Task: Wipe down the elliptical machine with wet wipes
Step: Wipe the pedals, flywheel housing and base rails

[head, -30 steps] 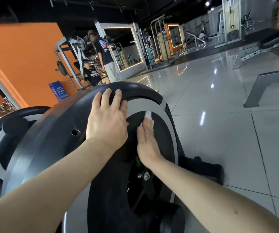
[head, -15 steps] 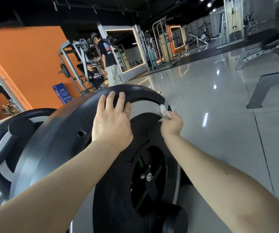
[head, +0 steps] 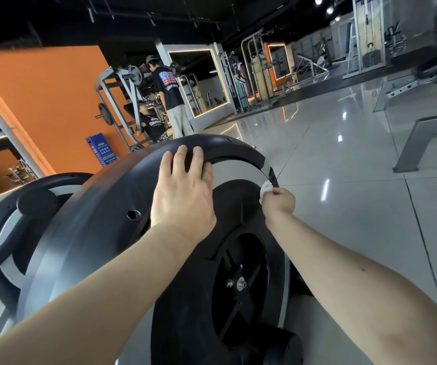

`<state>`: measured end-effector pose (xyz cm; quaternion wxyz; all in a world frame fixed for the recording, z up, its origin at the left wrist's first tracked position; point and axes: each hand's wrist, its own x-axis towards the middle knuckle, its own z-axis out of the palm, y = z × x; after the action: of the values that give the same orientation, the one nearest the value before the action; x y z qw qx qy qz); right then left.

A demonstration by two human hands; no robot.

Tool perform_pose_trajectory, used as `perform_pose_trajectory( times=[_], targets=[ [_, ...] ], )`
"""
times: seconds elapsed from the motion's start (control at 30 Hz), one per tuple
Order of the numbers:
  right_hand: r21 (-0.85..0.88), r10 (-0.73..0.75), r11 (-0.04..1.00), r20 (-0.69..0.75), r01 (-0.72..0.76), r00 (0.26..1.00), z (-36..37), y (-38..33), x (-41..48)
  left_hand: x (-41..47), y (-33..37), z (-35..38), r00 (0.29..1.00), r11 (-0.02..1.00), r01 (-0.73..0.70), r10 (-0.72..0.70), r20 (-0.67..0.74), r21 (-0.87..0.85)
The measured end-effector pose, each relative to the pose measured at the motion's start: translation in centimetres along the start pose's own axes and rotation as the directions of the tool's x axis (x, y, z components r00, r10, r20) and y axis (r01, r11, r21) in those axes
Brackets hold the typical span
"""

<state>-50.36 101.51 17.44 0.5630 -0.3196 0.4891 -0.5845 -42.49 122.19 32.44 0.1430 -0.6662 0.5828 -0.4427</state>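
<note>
The elliptical machine's black and grey flywheel housing (head: 101, 212) fills the lower middle of the head view, with its black wheel (head: 238, 285) on the right side. My left hand (head: 183, 191) rests flat on top of the housing, fingers straight over its upper rim. My right hand (head: 278, 200) grips a small crumpled white wet wipe (head: 266, 187) and presses it against the housing's right edge, where the grey band meets the black rim.
A second elliptical housing (head: 22, 206) stands at the left. Two people (head: 170, 101) are by a weight rack (head: 117, 101) against the orange wall. A grey bench frame (head: 422, 138) stands at the right on the glossy tiled floor (head: 343, 180).
My right hand went from flat on the wheel's face to curled round the wipe at the housing's right edge, then slid slightly down along it. The left hand stayed on top.
</note>
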Motion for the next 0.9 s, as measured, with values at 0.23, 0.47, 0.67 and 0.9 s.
perform_pose_trajectory(
  times=[0.23, 0.47, 0.67, 0.9],
  targets=[
    [0.012, -0.389, 0.921, 0.046, 0.389, 0.920, 0.9, 0.8, -2.8, -0.1, 0.0, 0.1, 1.000, 1.000, 0.001, 0.000, -0.016, 0.017],
    [-0.085, -0.293, 0.954, -0.046, 0.288, 0.955, -0.4, 4.8, 2.1, 0.0, 0.2, 0.2, 1.000, 1.000, 0.002, -0.002, -0.021, 0.005],
    [-0.102, -0.252, 0.964, -0.066, 0.244, 0.966, 0.0, 2.6, 1.4, 0.2, 0.0, 0.3, 1.000, 1.000, 0.001, -0.001, -0.010, 0.007],
    [-0.133, -0.406, 0.908, -0.034, 0.398, 0.913, 0.1, 3.6, 1.5, 0.1, 0.2, 0.3, 1.000, 1.000, 0.005, -0.004, -0.020, 0.006]
  ],
)
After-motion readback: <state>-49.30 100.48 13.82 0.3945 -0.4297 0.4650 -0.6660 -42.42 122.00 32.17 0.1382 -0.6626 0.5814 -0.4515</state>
